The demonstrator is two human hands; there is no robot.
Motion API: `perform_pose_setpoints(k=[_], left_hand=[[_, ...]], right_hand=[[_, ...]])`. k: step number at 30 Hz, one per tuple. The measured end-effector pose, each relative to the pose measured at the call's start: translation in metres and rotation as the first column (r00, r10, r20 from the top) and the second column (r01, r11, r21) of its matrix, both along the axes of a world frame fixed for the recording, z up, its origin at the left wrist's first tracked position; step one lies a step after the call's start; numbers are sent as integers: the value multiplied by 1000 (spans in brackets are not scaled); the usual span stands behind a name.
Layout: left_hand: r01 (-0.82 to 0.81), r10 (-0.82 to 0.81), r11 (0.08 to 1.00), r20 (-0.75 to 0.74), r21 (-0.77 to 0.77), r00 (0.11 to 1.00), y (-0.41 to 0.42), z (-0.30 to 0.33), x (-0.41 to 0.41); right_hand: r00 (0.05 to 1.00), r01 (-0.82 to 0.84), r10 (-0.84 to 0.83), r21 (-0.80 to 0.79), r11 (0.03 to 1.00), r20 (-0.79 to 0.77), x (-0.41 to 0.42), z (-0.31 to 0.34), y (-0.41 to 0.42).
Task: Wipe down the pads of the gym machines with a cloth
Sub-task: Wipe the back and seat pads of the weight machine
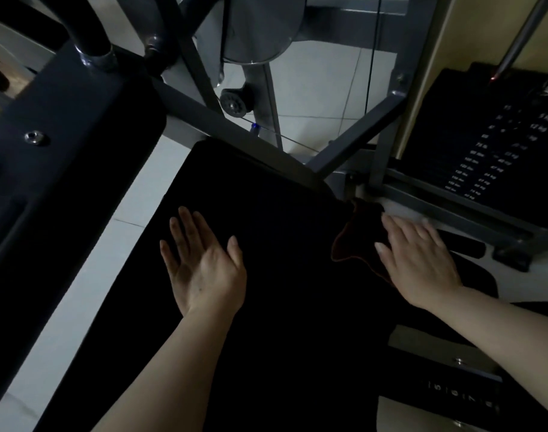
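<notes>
Pad: large black pad (275, 232) fills the middle of the view, very dark, so wet or wiped streaks cannot be told
Cloth: dark cloth (358, 238) with a reddish hem lies at the pad's right edge, partly hanging past it
Right hand: right hand (417, 254) lies flat on the cloth, fingers straight and close together, pressing, not curled round it
Left hand: left hand (204, 260) lies on the pad's left part, fingers spread wide, holding nothing
Progress: judged as mid-wipe on this pad, with the cloth at the far right edge; how much is already wiped cannot be told
Left: likely the rest of this pad, then other machines' pads
Containers: none seen; weight stack (491, 145) stands at right
</notes>
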State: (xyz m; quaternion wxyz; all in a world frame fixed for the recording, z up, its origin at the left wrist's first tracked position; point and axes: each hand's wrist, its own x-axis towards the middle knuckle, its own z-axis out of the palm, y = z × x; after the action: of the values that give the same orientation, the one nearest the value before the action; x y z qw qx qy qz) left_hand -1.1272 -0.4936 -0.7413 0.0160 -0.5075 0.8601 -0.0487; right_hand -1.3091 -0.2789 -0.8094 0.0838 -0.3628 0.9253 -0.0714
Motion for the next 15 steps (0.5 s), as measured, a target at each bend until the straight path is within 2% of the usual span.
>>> perform_pose_setpoints(k=[4,6,8,10,11,13,15], left_hand=[[-1,1,1000,-1,7,1000,1,1,-1],[-3,3,1000,-4,6,1000,1,1,-1],[-1,1,1000,-8,7,1000,0,1,-2],[4,-3,1000,-13,5,1000,0,-1,-3],[5,-5,1000,-14,3,1000,0,-1,-3],[8,-8,1000,-13,-11,1000,0,-2,-3],[16,-17,1000,-13,-26,1000,-1,-3,-2]], right_hand=[[1000,21,-21,53,998,-12,-2,-3,19],[994,63,-63,0,998,90,-6,5,13],[952,191,-160,-97,977,259,-10,16,-4],[920,282,-229,-134,950,318,-9,24,-29],[921,283,-239,-109,953,308,-6,25,-41],[955,240,-230,-31,970,189,1,21,-58],[965,253,-249,-39,967,84,6,16,-59]])
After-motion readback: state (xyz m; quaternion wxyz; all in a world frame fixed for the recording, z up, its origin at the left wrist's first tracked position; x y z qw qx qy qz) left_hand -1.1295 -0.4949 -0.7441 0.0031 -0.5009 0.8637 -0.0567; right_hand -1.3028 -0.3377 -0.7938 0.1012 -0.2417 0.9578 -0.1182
